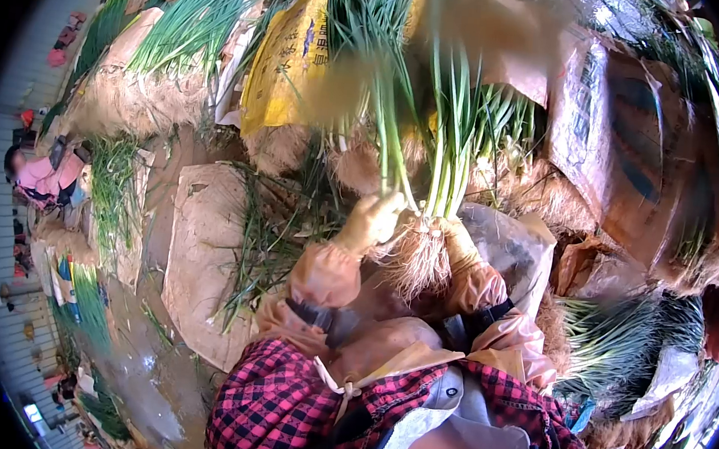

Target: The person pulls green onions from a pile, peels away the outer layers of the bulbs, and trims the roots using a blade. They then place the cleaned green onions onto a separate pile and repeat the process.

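Note:
My gloved left hand (372, 219) is closed around the lower end of a few spring onion stalks (391, 155), whose green leaves point away from me. Beside it, my gloved right hand (462, 246) grips a bunch of spring onions (446, 159) near its white base; its fingers are partly hidden. The bunch's pale, stringy roots (419, 260) hang toward me between both hands. Loose sleeve covers (325, 274) reach up both forearms.
Piled spring onions (505, 122) lie in front, near a yellow sack (284, 60). More heaps (183, 38) stand at the far left and a green pile (610, 340) at the right. A pale sack (207, 254) lies left, with loose leaves (267, 251). Another person (48, 172) sits far left.

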The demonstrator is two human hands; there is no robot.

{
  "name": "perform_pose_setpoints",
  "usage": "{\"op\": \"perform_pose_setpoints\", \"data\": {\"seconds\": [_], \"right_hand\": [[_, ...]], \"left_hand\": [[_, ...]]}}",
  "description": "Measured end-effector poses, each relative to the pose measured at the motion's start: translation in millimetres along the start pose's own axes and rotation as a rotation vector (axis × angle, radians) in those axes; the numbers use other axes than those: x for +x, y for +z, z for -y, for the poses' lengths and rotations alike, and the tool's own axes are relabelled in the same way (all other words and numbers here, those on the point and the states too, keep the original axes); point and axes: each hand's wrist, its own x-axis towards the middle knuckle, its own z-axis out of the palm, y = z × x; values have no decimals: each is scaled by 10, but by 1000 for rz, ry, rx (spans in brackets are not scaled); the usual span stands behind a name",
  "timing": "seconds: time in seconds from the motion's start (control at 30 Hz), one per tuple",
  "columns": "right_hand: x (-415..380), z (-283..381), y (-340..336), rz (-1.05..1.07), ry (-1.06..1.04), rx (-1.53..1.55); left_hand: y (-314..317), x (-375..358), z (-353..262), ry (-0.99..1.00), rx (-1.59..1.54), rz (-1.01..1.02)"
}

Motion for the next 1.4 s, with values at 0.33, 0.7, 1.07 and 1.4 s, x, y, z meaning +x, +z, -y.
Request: {"op": "perform_pose_setpoints", "data": {"seconds": [0.33, 0.7, 1.07, 1.4], "right_hand": [[113, -83, -164, 30, -38, -10], [10, -31, -111, 72, 20, 67], [3, -42, -58, 20, -23, -53], [54, -24, -77, -66, -68, -124]], "left_hand": [[-108, 249, -264, -212, 90, -296], [-256, 360, -95, -150, 114, -612], [29, 1120, 539, 92, 872, -831], [47, -284, -40, -131, 21, -190]]}}
